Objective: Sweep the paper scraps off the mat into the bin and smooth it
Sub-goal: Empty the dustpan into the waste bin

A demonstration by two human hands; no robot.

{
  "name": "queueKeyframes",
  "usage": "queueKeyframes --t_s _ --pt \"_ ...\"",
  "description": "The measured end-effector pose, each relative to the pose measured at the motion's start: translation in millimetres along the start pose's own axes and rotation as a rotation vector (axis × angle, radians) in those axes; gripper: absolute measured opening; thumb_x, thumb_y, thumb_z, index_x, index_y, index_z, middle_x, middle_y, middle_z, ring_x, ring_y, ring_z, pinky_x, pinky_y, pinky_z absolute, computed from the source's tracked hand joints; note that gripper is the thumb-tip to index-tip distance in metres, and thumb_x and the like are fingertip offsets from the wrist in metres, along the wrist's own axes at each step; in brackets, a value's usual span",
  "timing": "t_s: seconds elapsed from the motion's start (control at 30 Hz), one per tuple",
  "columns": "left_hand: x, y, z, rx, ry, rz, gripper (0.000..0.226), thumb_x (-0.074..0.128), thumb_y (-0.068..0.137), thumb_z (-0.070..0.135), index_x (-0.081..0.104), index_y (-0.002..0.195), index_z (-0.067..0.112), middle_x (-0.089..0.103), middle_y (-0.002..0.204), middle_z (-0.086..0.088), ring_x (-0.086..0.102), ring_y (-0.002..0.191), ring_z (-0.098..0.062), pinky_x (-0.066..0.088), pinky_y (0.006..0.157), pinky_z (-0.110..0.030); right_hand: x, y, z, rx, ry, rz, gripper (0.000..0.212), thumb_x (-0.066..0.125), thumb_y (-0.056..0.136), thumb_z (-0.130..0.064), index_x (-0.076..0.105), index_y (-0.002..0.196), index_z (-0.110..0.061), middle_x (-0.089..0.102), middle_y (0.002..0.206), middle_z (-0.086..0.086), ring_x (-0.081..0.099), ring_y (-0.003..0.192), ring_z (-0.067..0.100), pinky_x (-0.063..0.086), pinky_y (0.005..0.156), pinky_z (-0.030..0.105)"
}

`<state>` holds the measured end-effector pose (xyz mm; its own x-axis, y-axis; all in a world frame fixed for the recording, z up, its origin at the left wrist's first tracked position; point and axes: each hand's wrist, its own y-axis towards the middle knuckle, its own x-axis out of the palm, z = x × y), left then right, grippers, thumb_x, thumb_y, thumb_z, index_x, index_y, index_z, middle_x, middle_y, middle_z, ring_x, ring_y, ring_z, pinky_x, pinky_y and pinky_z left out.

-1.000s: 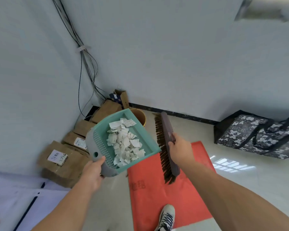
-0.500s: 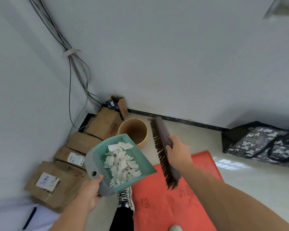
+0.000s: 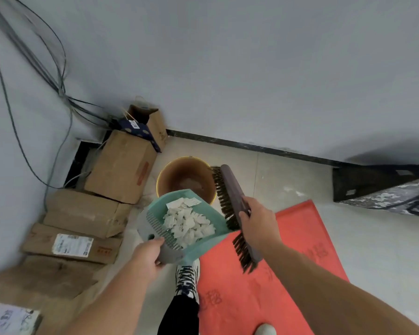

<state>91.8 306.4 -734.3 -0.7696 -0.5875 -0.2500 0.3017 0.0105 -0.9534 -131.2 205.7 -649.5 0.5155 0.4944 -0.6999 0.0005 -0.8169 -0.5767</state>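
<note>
Gripped in left hand point(image 3: 146, 257): one teal dustpan point(image 3: 191, 247) heaped with white paper scraps point(image 3: 188, 221), at rim of one orange bin point(image 3: 179, 172). Clasped in right hand point(image 3: 259, 222): one brush point(image 3: 231, 189) above one red mat point(image 3: 288, 238), its printed characters unreadable.

Left hand point(image 3: 146, 257) and right hand point(image 3: 258, 221) grip, forearms extended.

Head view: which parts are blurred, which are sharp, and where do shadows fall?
In the head view the cardboard boxes at lower left are smeared; the dustpan and paper scraps at its middle are fairly sharp; a soft shadow darkens the wall above the patterned bag.
</note>
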Motion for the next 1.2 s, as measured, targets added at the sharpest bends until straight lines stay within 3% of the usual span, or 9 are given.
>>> queueKeyframes --t_s 0.13,0.27,0.5,0.7,0.93,1.2 --pt "21.5 31.5 30.7 -0.049 -0.027 -0.020 0.037 0.061 0.094 0.011 0.049 0.127 0.001 0.056 0.118 -0.022 0.054 0.104 -0.036 0.050 0.085 -0.048 15.7 36.8 -10.4 0.033 -0.014 -0.011 0.037 0.049 0.096 -0.017 0.051 0.133 -0.023 0.061 0.099 0.002 0.054 0.086 0.021 0.049 0.078 0.033" --pt "38.4 44.3 61.9 -0.091 -0.154 -0.074 0.039 0.059 0.094 0.007 0.050 0.132 0.003 0.058 0.130 -0.021 0.056 0.100 -0.032 0.050 0.076 -0.044 18.0 57.5 -22.0 0.039 -0.011 -0.006 0.035 0.050 0.097 -0.018 0.052 0.132 -0.025 0.055 0.092 -0.002 0.052 0.083 0.019 0.042 0.073 0.029" --pt "70.0 30.7 111.6 -0.072 -0.239 -0.085 0.043 0.061 0.093 0.007 0.049 0.134 0.003 0.057 0.121 -0.019 0.055 0.118 -0.030 0.050 0.078 -0.035 2.2 76.0 -41.8 0.059 0.008 0.028 0.032 0.050 0.098 -0.018 0.054 0.129 -0.022 0.052 0.089 -0.003 0.047 0.072 0.013 0.037 0.063 0.025" --pt "72.4 31.8 121.3 -0.067 -0.247 -0.060 0.046 0.060 0.095 0.009 0.046 0.138 0.005 0.056 0.131 -0.017 0.056 0.107 -0.027 0.051 0.078 -0.033 -4.6 84.0 -49.1 0.087 0.026 0.042 0.030 0.050 0.098 -0.018 0.054 0.128 -0.021 0.058 0.094 0.000 0.047 0.079 0.018 0.036 0.070 0.026" --pt "67.4 31.9 122.0 0.015 -0.164 -0.016 0.033 0.060 0.094 0.007 0.050 0.125 0.007 0.061 0.111 -0.015 0.062 0.098 -0.028 0.057 0.081 -0.042 3.5 88.6 -58.3 0.090 0.030 0.029 0.031 0.051 0.097 -0.018 0.054 0.128 -0.020 0.064 0.102 0.004 0.051 0.084 0.019 0.042 0.074 0.029" --pt "58.8 31.6 114.8 0.005 -0.168 -0.015 0.033 0.059 0.094 0.007 0.050 0.126 0.008 0.063 0.111 -0.016 0.063 0.097 -0.028 0.057 0.074 -0.039 7.2 85.1 -68.7 0.076 0.040 0.024 0.035 0.051 0.098 -0.019 0.051 0.132 -0.021 0.055 0.094 -0.002 0.052 0.083 0.017 0.042 0.071 0.027"
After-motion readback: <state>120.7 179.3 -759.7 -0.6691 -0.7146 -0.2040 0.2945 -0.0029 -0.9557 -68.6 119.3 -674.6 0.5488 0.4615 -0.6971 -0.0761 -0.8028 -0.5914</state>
